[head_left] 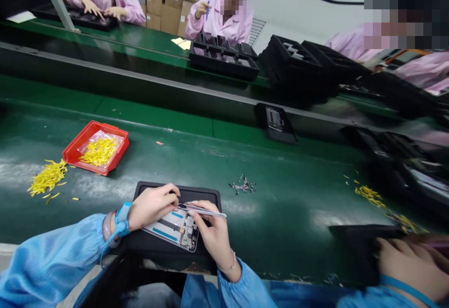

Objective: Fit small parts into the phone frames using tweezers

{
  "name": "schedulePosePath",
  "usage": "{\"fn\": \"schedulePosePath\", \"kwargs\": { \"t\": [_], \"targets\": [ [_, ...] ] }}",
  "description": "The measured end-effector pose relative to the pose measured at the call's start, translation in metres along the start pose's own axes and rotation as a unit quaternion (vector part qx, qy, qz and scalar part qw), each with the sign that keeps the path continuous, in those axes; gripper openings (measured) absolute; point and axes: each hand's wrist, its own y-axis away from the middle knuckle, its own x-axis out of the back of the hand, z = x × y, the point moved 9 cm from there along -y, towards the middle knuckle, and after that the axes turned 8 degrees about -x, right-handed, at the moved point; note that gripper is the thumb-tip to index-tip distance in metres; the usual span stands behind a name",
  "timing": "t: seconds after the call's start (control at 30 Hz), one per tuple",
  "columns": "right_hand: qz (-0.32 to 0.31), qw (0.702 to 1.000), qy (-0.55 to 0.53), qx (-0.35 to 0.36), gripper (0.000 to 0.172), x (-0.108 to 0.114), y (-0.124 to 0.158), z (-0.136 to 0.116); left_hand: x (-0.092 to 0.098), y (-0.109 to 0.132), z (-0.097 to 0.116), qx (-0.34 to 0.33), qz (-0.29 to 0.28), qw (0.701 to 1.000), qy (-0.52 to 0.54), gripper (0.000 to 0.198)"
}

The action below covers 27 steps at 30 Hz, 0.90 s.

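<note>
An opened phone body with blue strips and exposed circuit parts lies on a black tray at the table's near edge. Over its upper side my right hand holds tweezers between thumb and fingers, their tips pointing left. My left hand reaches in from the left, fingers pinched close to the tweezer tips. Whatever is between those fingers is too small to make out.
A red bin with yellow strips and a yellow pile lie left. Small dark parts lie right of the tray. Another person's hand is at lower right. Black trays and people in pink stand across the table.
</note>
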Motion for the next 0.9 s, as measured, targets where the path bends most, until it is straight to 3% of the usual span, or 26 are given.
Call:
{"fn": "schedulePosePath", "kwargs": {
  "t": [0.17, 0.33, 0.5, 0.63, 0.73, 0.9],
  "targets": [
    [0.009, 1.0, -0.016, -0.016, 0.009, 0.001, 0.001, 0.002, 0.001, 0.0, -0.011, 0.095, 0.019, 0.991, 0.093, 0.01],
    [0.017, 0.999, -0.016, -0.023, 0.007, 0.001, 0.002, 0.003, -0.005, -0.002, -0.018, 0.184, -0.019, 0.973, 0.137, 0.011],
    [0.014, 0.999, -0.026, -0.023, 0.005, 0.001, 0.001, 0.001, -0.011, -0.003, -0.024, 0.21, -0.044, 0.963, 0.163, 0.011],
    [0.009, 0.998, -0.031, -0.045, 0.007, 0.001, 0.003, 0.008, -0.01, 0.0, -0.025, 0.171, -0.031, 0.97, 0.17, 0.008],
    [0.006, 0.998, -0.033, -0.052, 0.009, 0.0, 0.003, 0.01, -0.002, 0.003, -0.017, 0.087, -0.01, 0.985, 0.149, 0.011],
    [0.005, 0.994, -0.073, -0.076, 0.011, -0.002, 0.002, 0.013, -0.004, 0.014, 0.005, -0.064, -0.06, 0.996, -0.018, 0.03]
  ]
}}
